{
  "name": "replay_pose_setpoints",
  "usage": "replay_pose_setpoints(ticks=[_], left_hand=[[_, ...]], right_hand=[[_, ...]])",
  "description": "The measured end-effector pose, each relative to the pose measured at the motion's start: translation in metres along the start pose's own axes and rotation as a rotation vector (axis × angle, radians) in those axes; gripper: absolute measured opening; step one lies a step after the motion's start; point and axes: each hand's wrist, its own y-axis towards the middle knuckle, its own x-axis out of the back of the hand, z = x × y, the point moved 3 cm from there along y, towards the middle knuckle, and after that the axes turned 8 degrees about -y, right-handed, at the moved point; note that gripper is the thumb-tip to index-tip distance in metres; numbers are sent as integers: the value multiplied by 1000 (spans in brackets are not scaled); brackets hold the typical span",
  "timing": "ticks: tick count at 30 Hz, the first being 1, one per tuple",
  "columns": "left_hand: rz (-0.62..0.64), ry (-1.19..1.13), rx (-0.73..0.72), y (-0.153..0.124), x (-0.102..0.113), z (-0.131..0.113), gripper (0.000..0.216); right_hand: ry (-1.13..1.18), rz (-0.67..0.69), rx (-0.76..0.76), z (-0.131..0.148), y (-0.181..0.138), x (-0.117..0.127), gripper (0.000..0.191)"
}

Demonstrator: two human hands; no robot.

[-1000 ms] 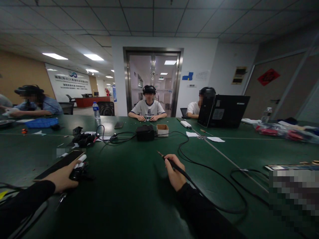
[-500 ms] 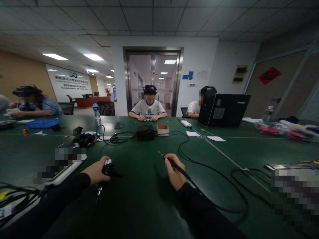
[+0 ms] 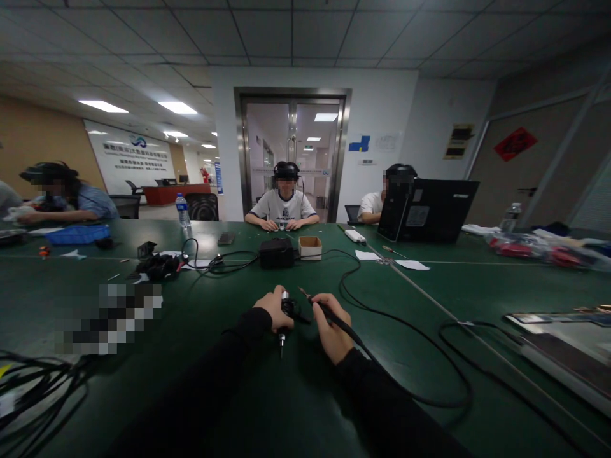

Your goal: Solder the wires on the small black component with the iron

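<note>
My right hand (image 3: 334,327) grips a soldering iron (image 3: 321,306) by its black handle, the bare metal tip pointing up and to the left. A thick black cable runs from the iron across the table on the right. My left hand (image 3: 271,308) is closed around a small black tool with a silver barrel (image 3: 282,340); its thin metal tip points down towards me. The tool's exact kind I cannot make out. Both hands are close together over the middle of the green table (image 3: 305,413), the iron's tip just right of the black tool and apart from it.
Beyond my hands stand a black box (image 3: 277,253) and a small open cardboard box (image 3: 310,248). Bundled cables (image 3: 42,388) lie at the left, and a flat panel (image 3: 568,362) at the right. Co-workers sit across the table, one facing me (image 3: 282,207).
My left hand has moved right, carrying the black tool from the left side to near the soldering iron. My right hand has stayed almost in place.
</note>
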Motion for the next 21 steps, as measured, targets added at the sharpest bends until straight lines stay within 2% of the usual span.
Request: replay_pose_setpoints(ticks=[7,14,18,21], left_hand=[[-35,-21,-50,4,-16,-4,76],[14,-130,-93,19,-5,16,99],[-88,-210,15,42,1,32,83],[-131,-164,38,58,-2,34,76]], right_hand=[[19,10,-7,1,0,0,14],[15,1,8,2,0,0,15],[25,10,6,2,1,0,14],[25,16,-7,3,0,0,13]])
